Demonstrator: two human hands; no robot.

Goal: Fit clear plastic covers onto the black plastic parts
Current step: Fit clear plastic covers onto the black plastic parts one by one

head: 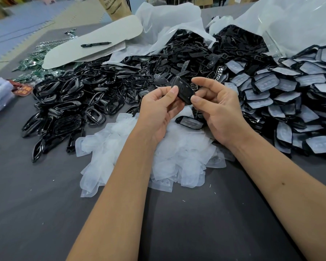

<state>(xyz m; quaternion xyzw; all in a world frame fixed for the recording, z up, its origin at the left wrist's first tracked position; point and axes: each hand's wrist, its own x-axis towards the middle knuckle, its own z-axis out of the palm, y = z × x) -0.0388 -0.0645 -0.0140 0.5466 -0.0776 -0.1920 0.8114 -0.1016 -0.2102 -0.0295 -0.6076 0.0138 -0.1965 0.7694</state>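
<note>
Both my hands hold one black plastic part up above the table's middle. My left hand pinches its left edge between thumb and fingers. My right hand grips its right end with the thumb on the lower corner. A heap of clear plastic covers lies on the grey table just below my hands. To the right spreads a pile of black parts with covers fitted. Whether the held part carries a cover I cannot tell.
Glossy black frames are heaped at the left, loose black parts spill from white bags behind. A marker pen lies on a white sheet at the back left, near green circuit boards. Bare grey table lies in front.
</note>
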